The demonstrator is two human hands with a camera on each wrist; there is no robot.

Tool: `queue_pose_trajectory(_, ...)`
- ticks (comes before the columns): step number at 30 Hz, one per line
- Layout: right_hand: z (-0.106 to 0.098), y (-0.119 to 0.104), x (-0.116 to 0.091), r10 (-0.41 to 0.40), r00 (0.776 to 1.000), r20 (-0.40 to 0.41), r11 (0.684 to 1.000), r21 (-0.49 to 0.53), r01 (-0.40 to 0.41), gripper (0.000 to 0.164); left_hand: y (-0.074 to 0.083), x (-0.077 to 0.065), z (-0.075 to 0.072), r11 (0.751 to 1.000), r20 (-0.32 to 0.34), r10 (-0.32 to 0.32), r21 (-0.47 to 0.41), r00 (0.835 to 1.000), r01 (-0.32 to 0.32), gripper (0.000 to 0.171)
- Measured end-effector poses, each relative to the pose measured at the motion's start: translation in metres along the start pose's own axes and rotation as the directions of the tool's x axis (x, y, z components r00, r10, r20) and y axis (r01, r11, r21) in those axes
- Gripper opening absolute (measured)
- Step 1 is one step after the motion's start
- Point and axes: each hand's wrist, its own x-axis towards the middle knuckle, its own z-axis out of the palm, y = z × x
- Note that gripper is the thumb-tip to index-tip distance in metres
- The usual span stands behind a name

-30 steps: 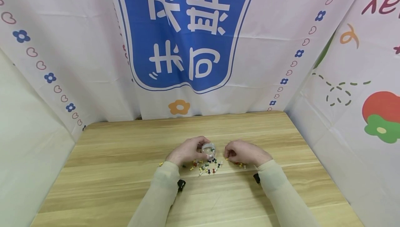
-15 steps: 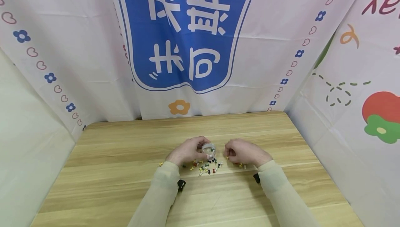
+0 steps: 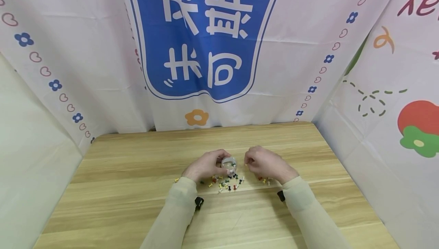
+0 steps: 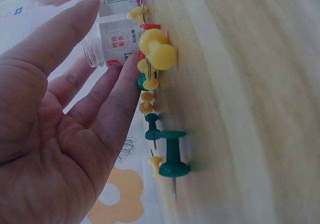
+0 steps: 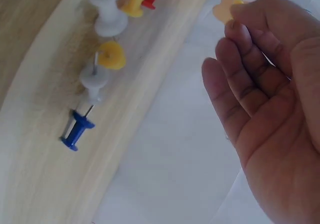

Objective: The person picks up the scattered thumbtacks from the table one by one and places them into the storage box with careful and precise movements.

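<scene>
Right hand (image 3: 265, 163) raised, 1 yellow pushpin (image 5: 236, 2) pinched, 1 jar (image 4: 116, 34)

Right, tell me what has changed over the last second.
The right hand, pinching a yellow push pin, has moved it forward, away from the person, and slightly left, a little nearer the clear jar. Nothing was visibly let go. The left hand holds the jar as before, and the scattered push pins on the table lie as they were.

Green and yellow pushpins (image 4: 173, 156), wood-grained tabletop (image 3: 116, 207)
</scene>
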Motion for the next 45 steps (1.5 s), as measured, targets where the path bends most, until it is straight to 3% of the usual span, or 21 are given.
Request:
queue_pose_trajectory(10,0.001,-0.018,0.004,-0.056,0.986,-0.156,0.995,-0.092,0.042,0.01,0.001,-0.001,-0.001,1.0,0.002,0.0,0.006,1.0,0.0,0.054)
queue_pose_trajectory(16,0.006,-0.027,0.007,-0.073,0.978,-0.194,0.993,-0.108,0.052,0.014,0.0,0.0,-0.001,1.0,0.002,0.001,0.023,1.0,-0.001,0.053)
queue_pose_trajectory(35,0.024,-0.035,0.014,-0.104,0.982,-0.155,0.982,-0.175,0.076,0.016,0.004,-0.001,-0.002,1.0,-0.003,-0.007,0.029,1.0,0.007,0.049)
queue_pose_trajectory(45,0.005,-0.022,0.005,-0.041,0.989,-0.141,0.997,-0.066,0.032,0.015,0.003,-0.001,-0.002,1.0,0.001,-0.005,0.0,1.0,0.005,0.052)
